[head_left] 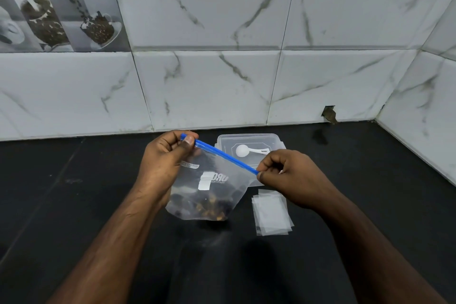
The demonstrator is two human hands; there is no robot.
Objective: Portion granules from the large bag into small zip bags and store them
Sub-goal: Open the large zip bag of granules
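Note:
A large clear zip bag (209,192) with a blue zip strip hangs above the black counter, dark and brown granules heaped in its bottom. My left hand (165,158) pinches the strip's left end between thumb and fingers. My right hand (293,175) pinches the strip's right end. The strip runs tilted, higher on the left. Several small empty clear zip bags (271,212) lie stacked flat on the counter to the bag's right. Behind the bag sits a clear plastic container (249,140) with a white scoop (246,151) on it.
The black counter (74,192) ends at a marble-tiled wall behind and a side wall on the right. A chipped hole (329,114) shows in the tile near the corner. Picture tiles (56,7) of cups hang at the upper left.

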